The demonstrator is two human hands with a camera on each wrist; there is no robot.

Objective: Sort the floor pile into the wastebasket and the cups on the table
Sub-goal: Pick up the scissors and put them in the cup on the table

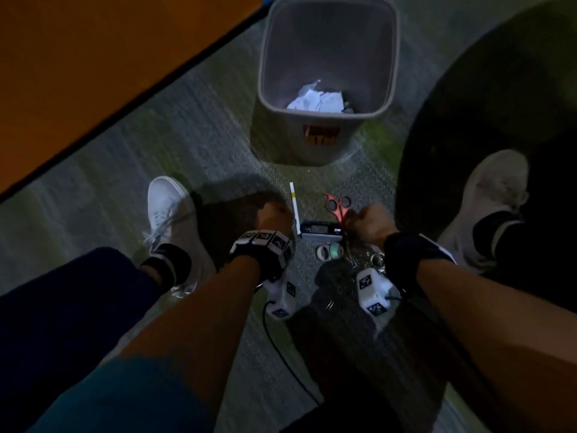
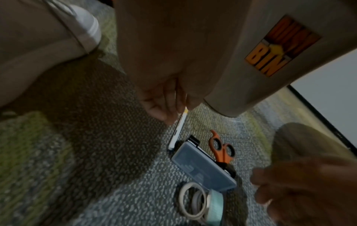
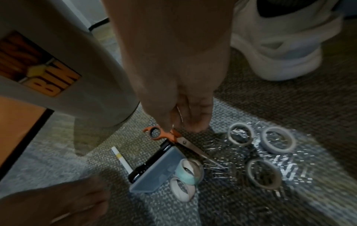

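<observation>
The grey wastebasket [image 1: 327,142] stands ahead with crumpled paper [image 1: 315,100] in it. Before it lies the floor pile: a white pen [image 1: 295,207], orange scissors [image 1: 335,209], a blue case [image 1: 320,235], tape rolls [image 3: 190,169] and scattered paper clips [image 3: 286,171]. My left hand [image 2: 166,107] pinches the upper end of the pen [image 2: 178,128], whose lower end rests by the case [image 2: 203,166]. My right hand [image 3: 185,120] hovers with bunched fingers right over the scissors' handle [image 3: 156,133]. Whether it holds anything is unclear.
My two white shoes [image 1: 170,207] [image 1: 487,195] flank the pile on the carpet. An orange panel [image 1: 93,57] runs along the left. A dark round shape [image 1: 484,104] fills the right side. A black object [image 3: 154,157] lies under the case.
</observation>
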